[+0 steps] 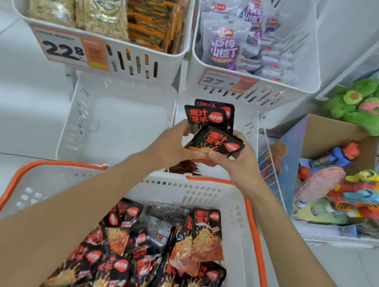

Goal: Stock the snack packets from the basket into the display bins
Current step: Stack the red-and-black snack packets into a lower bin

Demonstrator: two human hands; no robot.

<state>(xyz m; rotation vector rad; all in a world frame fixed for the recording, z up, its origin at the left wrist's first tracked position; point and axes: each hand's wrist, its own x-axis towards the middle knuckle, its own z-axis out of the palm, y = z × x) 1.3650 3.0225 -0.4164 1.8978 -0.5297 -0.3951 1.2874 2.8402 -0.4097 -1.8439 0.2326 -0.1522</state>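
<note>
Both hands hold a small stack of black-and-red snack packets (212, 127) over the lower right display bin (249, 129). My left hand (171, 144) grips the stack from the left, and my right hand (237, 159) pinches the front packet from below. A few similar packets (184, 166) lie in that bin under my hands. The white basket with an orange rim (249, 223) stands nearest me, holding several more black-and-red packets (144, 258). The lower left display bin (79, 114) shows only its white floor.
Two upper bins hold other goods: nuts and orange packets (105, 4) at left with a 22.8 price tag, purple packets (225, 44) at right with a 27.6 tag. To the right stand a wire rack, a cardboard box of toys (347, 183) and green plush toys (372, 104).
</note>
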